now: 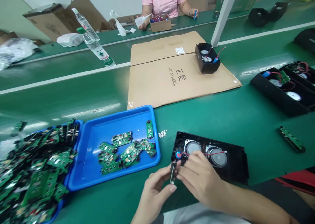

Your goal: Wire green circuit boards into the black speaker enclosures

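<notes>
Left hand (155,193) nearly closed, its thumb and bent forefinger pinch a small circuit board (173,172), turned on edge above the near left corner of the open black housing (233,160). Just to its right, the right hand (203,179) has its fingers curled inward, their tips at the board's upper end; whether they grip the board or a wire there is hidden.

Farther left, bare boards lie heaped (36,181), and more sit loosely in a blue tray (92,129) on the green desk (110,204). Such boards should be light and stiff, with little bend before solder joints or raised parts suffer. They are best taken by the long edges, near the middle, with fingertip pressure only; the heap could snag when one is pulled out. Small white pieces (162,133) beside the tray look easy to scatter and need a fine pinch.

Next comes the housing, lying open on the desk with two round speakers (218,156) and a red wire (214,153) inside. It is probably rigid and rather heavy from the speaker magnets, its smooth walls perhaps slippery. The outer walls make the safest hold; the thin wire should bear no load.
</notes>
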Demonstrator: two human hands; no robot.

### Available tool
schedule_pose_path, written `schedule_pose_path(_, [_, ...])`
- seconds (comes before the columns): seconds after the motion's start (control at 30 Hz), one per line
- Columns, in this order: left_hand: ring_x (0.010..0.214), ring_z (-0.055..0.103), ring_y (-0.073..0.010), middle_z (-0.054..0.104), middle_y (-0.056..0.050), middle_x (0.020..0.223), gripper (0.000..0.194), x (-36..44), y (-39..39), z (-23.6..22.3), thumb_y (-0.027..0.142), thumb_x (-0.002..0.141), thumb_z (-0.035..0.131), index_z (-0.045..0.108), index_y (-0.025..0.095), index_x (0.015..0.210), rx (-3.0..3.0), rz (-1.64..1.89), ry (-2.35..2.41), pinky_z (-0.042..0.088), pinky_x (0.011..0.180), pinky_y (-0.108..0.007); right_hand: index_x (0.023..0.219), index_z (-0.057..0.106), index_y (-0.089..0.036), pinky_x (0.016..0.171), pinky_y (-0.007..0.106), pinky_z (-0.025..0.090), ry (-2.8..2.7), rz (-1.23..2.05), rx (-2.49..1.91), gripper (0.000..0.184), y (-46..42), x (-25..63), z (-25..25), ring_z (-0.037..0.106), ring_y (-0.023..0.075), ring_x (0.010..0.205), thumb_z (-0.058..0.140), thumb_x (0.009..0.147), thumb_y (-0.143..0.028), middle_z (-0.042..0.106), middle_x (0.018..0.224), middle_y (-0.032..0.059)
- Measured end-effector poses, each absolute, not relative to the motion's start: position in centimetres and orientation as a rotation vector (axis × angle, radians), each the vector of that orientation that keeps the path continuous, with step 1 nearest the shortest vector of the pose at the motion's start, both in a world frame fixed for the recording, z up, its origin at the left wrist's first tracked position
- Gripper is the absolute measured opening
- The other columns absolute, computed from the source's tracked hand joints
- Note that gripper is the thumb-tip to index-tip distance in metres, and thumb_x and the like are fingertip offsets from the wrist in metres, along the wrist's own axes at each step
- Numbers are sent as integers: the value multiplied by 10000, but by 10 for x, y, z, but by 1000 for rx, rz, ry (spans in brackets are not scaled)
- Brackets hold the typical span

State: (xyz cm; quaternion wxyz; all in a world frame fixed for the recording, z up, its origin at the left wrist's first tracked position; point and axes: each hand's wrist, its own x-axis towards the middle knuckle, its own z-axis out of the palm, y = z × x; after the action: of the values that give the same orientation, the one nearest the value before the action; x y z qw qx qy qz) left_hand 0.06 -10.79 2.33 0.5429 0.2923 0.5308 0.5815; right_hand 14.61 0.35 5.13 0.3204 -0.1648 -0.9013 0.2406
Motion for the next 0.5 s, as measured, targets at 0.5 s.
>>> schedule_pose_path(0.5, [1035,630,-288,704,-122,1060,263,-6,-106,56,322,666,767,674,194,875,539,986,1487,489,891,-362,929,618,-178,559,271,495,-2806,211,-1066,171,36,226,33,642,178,710,476,856,-117,673,920,67])
